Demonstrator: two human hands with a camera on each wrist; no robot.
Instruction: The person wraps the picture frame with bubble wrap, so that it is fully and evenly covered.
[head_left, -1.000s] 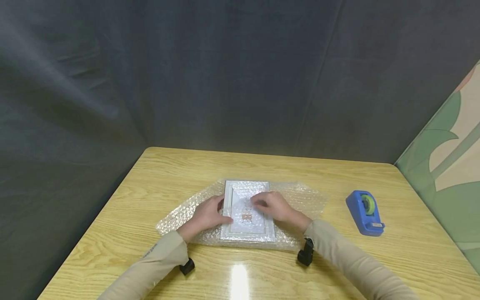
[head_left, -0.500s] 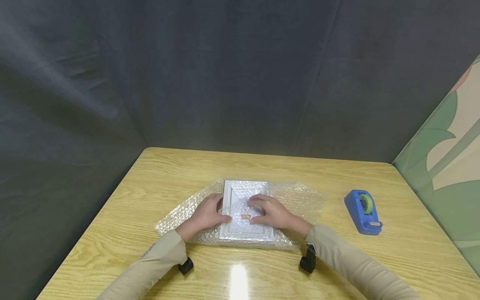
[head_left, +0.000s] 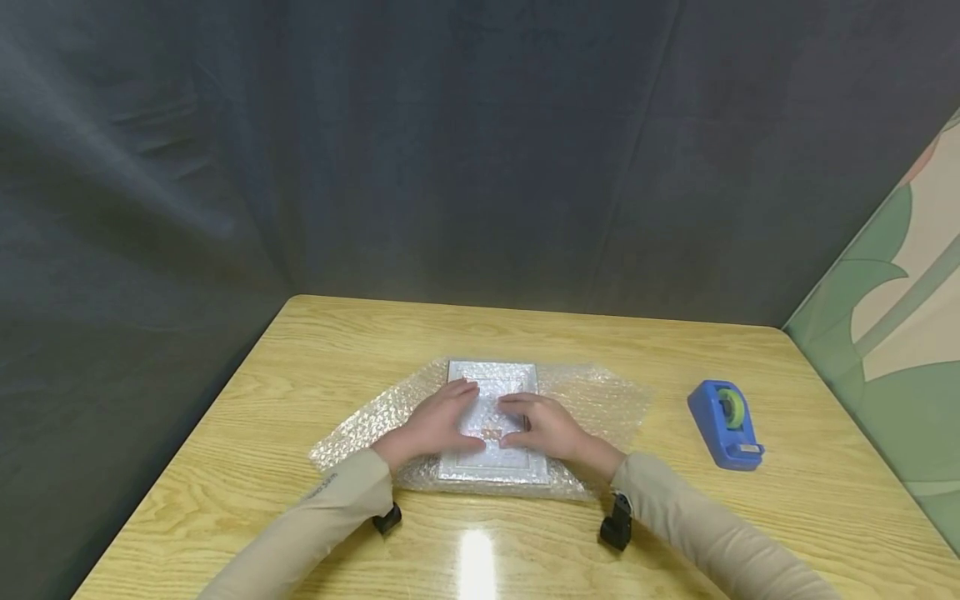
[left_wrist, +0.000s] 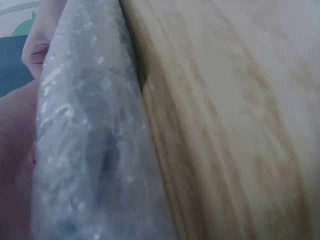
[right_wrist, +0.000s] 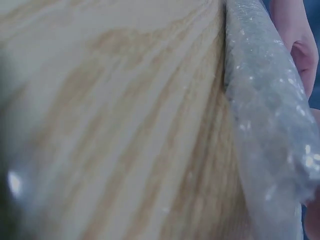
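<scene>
A white rectangular picture frame lies on the table, with clear bubble wrap over it and spreading out on both sides. My left hand is over the frame's left half, fingers extended and thumb apart. Opposite it, my right hand lies over the right half, its fingers and thumb loosely spread. Both hands appear to touch the wrapped surface; neither pinches anything visible. Close up, the near edge of the bubble wrap fills part of the left wrist view, and the same wrapped edge shows in the right wrist view.
A blue tape dispenser with a green roll stands on the right of the wooden table. Dark curtain hangs behind and to the left. A patterned panel borders the right side.
My left hand has moved right from the frame's left edge onto its surface. The right hand's fingers were bunched at first and have spread out. The frame and dispenser have stayed put.
</scene>
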